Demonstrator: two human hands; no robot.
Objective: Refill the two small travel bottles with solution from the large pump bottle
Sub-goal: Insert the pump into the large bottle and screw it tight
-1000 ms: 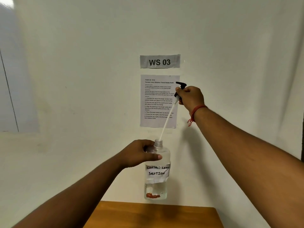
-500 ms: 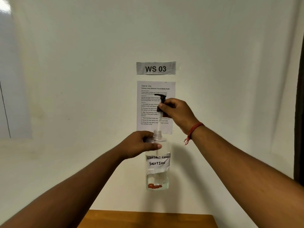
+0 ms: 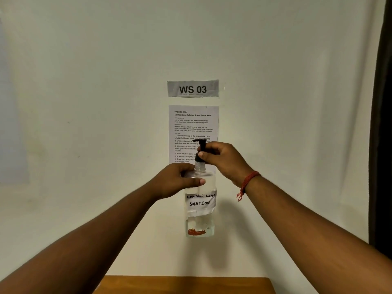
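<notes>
I hold the large clear bottle (image 3: pixel 200 215) up in the air in front of the wall. It carries a white label reading "CONTACT LENS SOLUTION" and has a little clear liquid at the bottom. My left hand (image 3: pixel 177 182) grips the bottle's shoulder. My right hand (image 3: pixel 222 159) pinches the black pump head (image 3: pixel 201 148), which sits just above the bottle's threaded neck with its tube down inside. No small travel bottles are in view.
A wooden table (image 3: pixel 186 285) shows only as a strip at the bottom edge. On the white wall hang a "WS 03" sign (image 3: pixel 193 89) and a printed task sheet (image 3: pixel 193 126). A dark curtain (image 3: pixel 381 124) lines the right edge.
My right hand has lowered the pump head from high at the right down onto the bottle's neck, sliding the tube into the bottle. The left hand kept its hold.
</notes>
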